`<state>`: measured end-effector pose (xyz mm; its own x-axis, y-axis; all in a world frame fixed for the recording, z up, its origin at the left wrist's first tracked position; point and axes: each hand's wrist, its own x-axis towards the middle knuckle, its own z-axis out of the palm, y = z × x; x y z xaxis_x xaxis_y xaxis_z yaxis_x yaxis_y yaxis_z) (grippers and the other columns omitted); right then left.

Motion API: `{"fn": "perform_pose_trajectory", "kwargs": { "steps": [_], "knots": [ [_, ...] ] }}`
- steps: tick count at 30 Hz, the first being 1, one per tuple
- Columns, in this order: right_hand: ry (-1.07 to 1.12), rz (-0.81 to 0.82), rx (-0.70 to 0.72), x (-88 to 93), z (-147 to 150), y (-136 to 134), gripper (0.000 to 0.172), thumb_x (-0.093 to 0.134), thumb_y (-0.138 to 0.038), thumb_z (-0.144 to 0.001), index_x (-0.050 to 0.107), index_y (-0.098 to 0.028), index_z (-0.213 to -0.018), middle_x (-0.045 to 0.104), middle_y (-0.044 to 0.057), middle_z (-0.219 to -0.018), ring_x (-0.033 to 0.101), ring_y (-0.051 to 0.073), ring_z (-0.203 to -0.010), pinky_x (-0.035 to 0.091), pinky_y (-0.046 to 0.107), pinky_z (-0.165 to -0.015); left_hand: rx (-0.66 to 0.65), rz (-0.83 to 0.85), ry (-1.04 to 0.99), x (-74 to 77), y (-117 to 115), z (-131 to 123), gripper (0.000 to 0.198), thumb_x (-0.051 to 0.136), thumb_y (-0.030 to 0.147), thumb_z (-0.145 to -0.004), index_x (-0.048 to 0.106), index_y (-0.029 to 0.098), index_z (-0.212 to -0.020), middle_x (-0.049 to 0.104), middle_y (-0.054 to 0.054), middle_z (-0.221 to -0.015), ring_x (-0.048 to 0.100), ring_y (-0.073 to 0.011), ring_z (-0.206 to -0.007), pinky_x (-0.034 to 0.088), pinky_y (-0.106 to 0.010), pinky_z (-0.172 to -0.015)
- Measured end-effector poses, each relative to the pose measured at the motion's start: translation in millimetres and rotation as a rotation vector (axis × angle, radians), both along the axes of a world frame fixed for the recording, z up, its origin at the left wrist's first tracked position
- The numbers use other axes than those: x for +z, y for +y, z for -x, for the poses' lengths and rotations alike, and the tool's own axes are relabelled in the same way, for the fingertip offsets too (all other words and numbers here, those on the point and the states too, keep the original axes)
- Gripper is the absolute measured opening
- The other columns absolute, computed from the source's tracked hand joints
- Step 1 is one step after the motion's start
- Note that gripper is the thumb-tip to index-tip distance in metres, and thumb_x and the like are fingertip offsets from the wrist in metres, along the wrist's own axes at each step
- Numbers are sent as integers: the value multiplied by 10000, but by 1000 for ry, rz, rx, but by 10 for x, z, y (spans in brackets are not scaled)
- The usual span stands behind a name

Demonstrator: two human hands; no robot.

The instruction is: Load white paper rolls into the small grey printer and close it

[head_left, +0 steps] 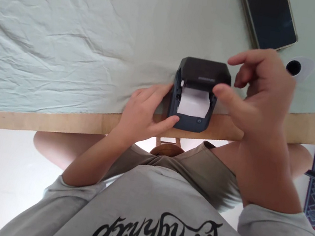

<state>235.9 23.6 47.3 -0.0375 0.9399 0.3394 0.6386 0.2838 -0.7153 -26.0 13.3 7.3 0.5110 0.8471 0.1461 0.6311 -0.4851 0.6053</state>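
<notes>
A small dark label printer sits at the table's front edge with its black lid raised. White label paper shows in its compartment. My left hand steadies the printer, fingers along its left side and thumb on the front left corner. At the lid's right side is my right hand, thumb and index finger spread apart. The thumb tip overlaps the lid's edge in view, and the index fingertip is near its far corner. Whether either presses on the lid I cannot tell.
A dark phone-like slab lies at the far right of the table. Beyond my right hand is a white, rounded object with a black disc. A pale green cloth covers the table, with a bare wooden strip along its front.
</notes>
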Motion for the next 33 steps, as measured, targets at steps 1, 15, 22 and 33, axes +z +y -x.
{"fn": "perform_pose_trajectory", "kwargs": {
  "steps": [1,15,22,33],
  "knots": [
    [8,10,-36,61,38,-4,241,761,-455,-902,722,-306,-1087,534,-13,-681,553,203,-635,531,416,-689,-4,2,1,3,2,3,708,503,687,-1029,549,180,-1522,707,-175,-1454,681,-374,-1334,514,-482,-1073],
    [-469,207,68,164,217,134,123,680,-309,-903,750,-310,-1005,805,2,-854,707,252,-704,537,441,-670,-1,50,7,16,6,15,717,506,709,-1019,543,215,-1538,692,-160,-1479,660,-374,-1362,496,-497,-1120],
    [-515,243,210,160,144,270,229,715,-316,-873,748,-350,-1097,830,16,-976,735,324,-846,562,469,-645,-22,28,7,28,9,25,725,500,726,-1028,524,224,-1549,693,-155,-1483,668,-366,-1360,507,-471,-1098],
    [-560,279,261,249,186,261,241,687,-212,-807,648,-308,-1025,698,7,-786,558,223,-656,327,360,-566,-22,40,-8,75,2,22,710,325,688,-1104,536,177,-1550,689,-173,-1482,659,-348,-1361,485,-462,-1103]
  ]
}}
